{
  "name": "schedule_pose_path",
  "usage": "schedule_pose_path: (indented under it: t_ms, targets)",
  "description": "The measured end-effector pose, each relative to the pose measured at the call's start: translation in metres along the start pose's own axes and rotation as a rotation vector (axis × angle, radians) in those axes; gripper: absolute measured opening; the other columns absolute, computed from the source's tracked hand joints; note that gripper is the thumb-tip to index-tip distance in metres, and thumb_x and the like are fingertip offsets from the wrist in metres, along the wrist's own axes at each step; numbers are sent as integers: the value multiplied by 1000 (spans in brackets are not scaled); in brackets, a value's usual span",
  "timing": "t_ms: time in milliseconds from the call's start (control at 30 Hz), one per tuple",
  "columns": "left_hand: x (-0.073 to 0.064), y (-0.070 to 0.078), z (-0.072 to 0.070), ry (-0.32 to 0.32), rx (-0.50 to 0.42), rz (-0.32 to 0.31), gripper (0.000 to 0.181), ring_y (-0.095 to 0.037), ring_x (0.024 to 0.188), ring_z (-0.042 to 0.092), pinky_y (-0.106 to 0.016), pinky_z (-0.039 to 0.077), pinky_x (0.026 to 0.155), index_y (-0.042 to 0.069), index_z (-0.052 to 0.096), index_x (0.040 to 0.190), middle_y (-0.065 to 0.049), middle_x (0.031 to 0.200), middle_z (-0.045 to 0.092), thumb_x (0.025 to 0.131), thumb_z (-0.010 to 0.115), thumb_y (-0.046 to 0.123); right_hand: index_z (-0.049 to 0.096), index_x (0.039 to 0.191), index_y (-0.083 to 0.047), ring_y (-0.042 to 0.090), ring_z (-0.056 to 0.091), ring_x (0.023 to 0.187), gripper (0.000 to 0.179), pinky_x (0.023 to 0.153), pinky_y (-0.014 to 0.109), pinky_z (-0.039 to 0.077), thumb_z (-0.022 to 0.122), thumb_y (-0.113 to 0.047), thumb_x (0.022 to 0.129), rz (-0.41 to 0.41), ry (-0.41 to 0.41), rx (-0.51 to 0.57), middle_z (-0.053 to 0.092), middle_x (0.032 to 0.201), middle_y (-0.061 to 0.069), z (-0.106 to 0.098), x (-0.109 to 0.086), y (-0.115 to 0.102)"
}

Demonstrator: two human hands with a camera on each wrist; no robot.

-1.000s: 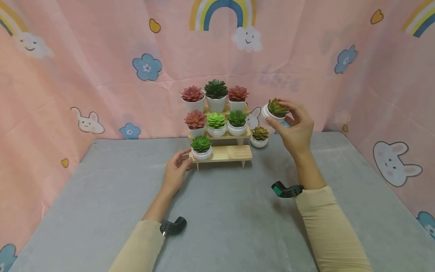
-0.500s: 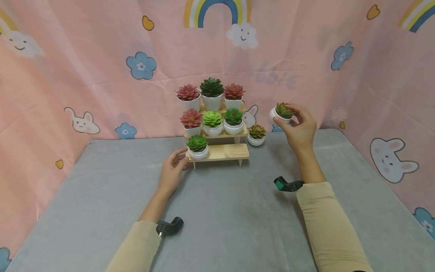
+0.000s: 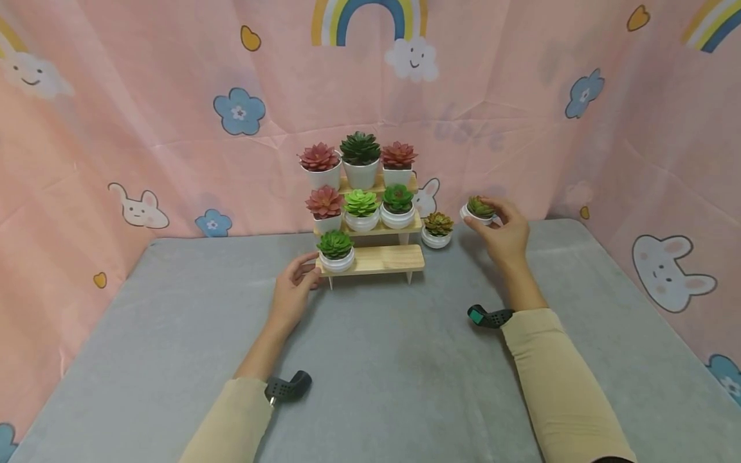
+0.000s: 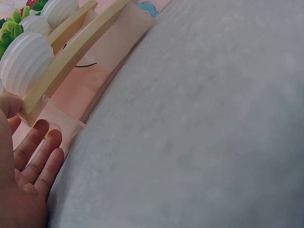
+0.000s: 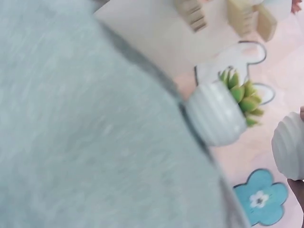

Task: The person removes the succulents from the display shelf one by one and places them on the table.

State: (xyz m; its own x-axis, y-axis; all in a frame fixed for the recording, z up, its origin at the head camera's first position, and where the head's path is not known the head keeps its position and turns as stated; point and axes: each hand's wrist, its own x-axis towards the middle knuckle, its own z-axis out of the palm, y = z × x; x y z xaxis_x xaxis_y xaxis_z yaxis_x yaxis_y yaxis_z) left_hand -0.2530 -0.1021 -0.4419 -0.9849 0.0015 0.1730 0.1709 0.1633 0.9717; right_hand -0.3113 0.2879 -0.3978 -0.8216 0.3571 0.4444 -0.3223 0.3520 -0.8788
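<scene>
My right hand [image 3: 506, 233] pinches a small potted succulent [image 3: 479, 209] with green-brown leaves and a ribbed white pot, above the table's back right. In the right wrist view, only part of that white pot [image 5: 289, 147] shows at the right edge. My left hand [image 3: 295, 290] holds the left end of the bottom step of a three-tier wooden stand [image 3: 388, 258], thumb and index finger at the board's end. The other fingers [image 4: 45, 154] extend loosely below it. A bright green potted succulent [image 3: 336, 251] sits on that step, right beside the hand.
Potted succulents, red [image 3: 320, 158] and green [image 3: 361, 204], fill the upper two tiers. Another brownish succulent [image 3: 437, 230] stands on the grey table [image 3: 370, 373], just right of the stand. A pink patterned curtain [image 3: 173, 128] hangs behind and along the sides.
My right hand has moved slightly right, then lowered the succulent towards the table. The left hand stays at the stand's end. The head view has shifted a little.
</scene>
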Motion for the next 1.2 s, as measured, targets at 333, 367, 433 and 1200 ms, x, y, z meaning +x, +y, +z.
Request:
schedule_pose_path:
  t_ms: [333, 367, 433, 1200]
  targets:
    - [1, -1, 0, 1, -15, -7, 35, -37, 102, 70, -19, 55, 79, 7, 60, 136, -26, 122, 68, 101, 58, 11, 67, 127, 0, 24, 58, 130, 46, 89, 21, 50, 81, -4, 83, 13, -79, -78, 62, 130, 11, 4, -6, 21]
    - [1, -1, 0, 1, -19, -6, 35, -37, 102, 70, -19, 55, 79, 6, 60, 136, -26, 122, 68, 101, 58, 10, 67, 127, -2, 25, 58, 130, 46, 90, 23, 49, 81, -6, 83, 6, -91, -91, 62, 131, 11, 4, -6, 25]
    - [1, -1, 0, 2, -24, -6, 35, -36, 101, 71, -19, 55, 79, 6, 60, 136, -26, 122, 68, 101, 58, 10, 68, 128, -4, 25, 58, 130, 46, 92, 28, 50, 82, -8, 84, -3, -120, -133, 62, 134, 12, 4, -7, 31]
    - [1, -2, 1, 1, -20, 8, 35, -35, 99, 70, -23, 57, 82, 7, 61, 135, -25, 120, 69, 101, 58, 9, 64, 133, -4, 31, 51, 139, 54, 114, 48, 43, 83, -18, 85, 17, -161, -156, 58, 144, 15, -8, -5, 34]
